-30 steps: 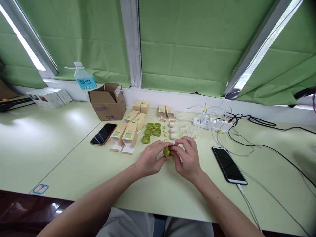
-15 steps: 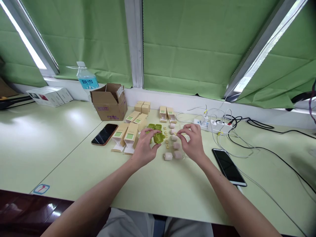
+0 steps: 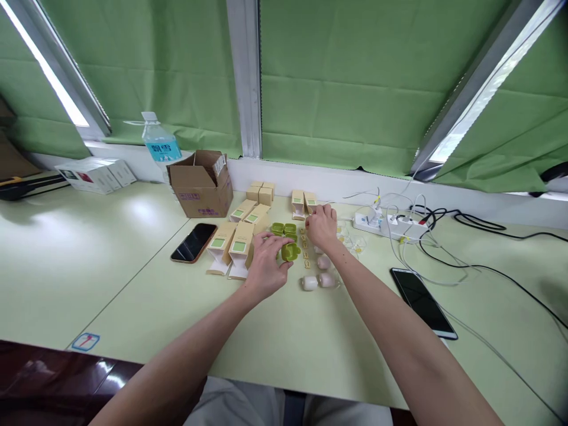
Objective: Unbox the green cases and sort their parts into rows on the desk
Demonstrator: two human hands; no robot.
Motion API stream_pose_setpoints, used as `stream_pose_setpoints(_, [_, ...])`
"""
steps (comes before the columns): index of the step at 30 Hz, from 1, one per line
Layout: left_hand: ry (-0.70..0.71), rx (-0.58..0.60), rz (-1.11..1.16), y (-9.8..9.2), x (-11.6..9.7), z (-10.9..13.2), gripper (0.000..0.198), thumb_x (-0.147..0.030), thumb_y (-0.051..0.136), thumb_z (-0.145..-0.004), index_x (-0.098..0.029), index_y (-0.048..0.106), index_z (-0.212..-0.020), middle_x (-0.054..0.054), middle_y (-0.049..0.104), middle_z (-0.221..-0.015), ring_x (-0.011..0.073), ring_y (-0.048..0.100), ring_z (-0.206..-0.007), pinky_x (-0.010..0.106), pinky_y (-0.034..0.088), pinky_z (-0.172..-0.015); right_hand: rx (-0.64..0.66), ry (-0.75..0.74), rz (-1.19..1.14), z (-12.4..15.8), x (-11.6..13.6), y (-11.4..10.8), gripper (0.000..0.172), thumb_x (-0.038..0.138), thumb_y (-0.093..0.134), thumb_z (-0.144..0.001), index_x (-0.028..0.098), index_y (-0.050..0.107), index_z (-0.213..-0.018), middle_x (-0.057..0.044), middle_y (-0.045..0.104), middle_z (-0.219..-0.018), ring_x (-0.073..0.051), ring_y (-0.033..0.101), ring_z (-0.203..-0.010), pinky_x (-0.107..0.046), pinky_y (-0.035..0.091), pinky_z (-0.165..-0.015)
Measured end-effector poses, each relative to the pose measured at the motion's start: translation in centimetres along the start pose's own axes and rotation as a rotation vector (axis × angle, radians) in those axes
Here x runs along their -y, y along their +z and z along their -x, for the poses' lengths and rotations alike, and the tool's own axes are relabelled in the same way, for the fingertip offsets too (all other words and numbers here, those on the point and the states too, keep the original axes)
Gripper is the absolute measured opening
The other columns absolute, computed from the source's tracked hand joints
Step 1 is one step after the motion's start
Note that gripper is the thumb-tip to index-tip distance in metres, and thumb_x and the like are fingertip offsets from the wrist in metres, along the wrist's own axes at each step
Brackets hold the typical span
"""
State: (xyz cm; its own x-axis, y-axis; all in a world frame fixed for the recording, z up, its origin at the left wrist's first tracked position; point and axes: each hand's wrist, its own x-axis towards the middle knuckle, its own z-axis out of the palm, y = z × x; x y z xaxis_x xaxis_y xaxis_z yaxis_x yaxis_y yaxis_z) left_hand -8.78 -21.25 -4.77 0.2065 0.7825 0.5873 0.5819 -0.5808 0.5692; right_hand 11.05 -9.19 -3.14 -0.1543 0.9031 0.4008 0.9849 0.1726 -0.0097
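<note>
Green case (image 3: 290,252) held; bottle (image 3: 162,145) apparently reads 飘雪.

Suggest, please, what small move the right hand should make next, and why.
Perhaps release anything the right hand pinches: its grip is hidden, but it is by the far end of the yellow pieces, while the left hand holds a green cup.

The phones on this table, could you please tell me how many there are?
2: one phone lies left of the beige boxes; the other phone lies in front of the power strip.
</note>
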Motion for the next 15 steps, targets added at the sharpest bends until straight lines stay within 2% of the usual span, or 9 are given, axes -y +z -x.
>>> stream_pose_setpoints(6, [-0.023,-0.009,0.011,0.1,-0.1,0.1,0.051,-0.007,0.073,-0.079,-0.024,0.068,-0.127,0.007,0.073,-0.120,0.0364,0.051,-0.130,0.056,0.049,-0.107,0.008,0.012,0.046,0.0,0.2,1.1,0.026,0.012,0.064,-0.083,0.016,0.084,-0.099,-0.020,0.063,-0.129,-0.037,0.039,-0.126,-0.050,0.021,-0.109])
stream_pose_setpoints(10, [-0.040,-0.007,0.007,0.0,0.0,0.0,0.051,-0.008,0.073,-0.080,-0.025,0.068,-0.127,0.007,0.073,-0.120,0.0362,0.052,-0.129,0.056,0.050,-0.105,-0.022,0.001,0.041,0.5,0.1,0.4,0.027,0.011,0.065,-0.080,0.017,0.084,-0.099,-0.018,0.064,-0.131,-0.037,0.039,-0.130,-0.052,0.022,-0.112])
stream_pose_setpoints(13, [-0.066,-0.012,-0.003,-0.1,0.2,-0.1,0.050,-0.008,0.073,-0.078,-0.024,0.068,-0.125,0.008,0.073,-0.118,0.0354,0.051,-0.129,0.053,0.053,-0.103,-0.128,0.007,0.002,2.1,-0.7,-1.7,0.024,0.011,0.063,-0.085,0.019,0.084,-0.094,-0.015,0.065,-0.132,-0.036,0.038,-0.132,-0.051,0.027,-0.109])
stream_pose_setpoints(15, [-0.093,-0.014,-0.012,-0.2,0.4,-0.1,0.050,-0.008,0.074,-0.077,-0.023,0.069,-0.124,0.009,0.071,-0.117,0.0351,0.051,-0.130,0.052,0.053,-0.104,-0.328,0.002,-0.112,4.5,-1.4,-3.4,0.023,0.011,0.060,-0.089,0.020,0.081,-0.087,-0.014,0.069,-0.119,-0.034,0.045,-0.123,-0.047,0.035,-0.099])
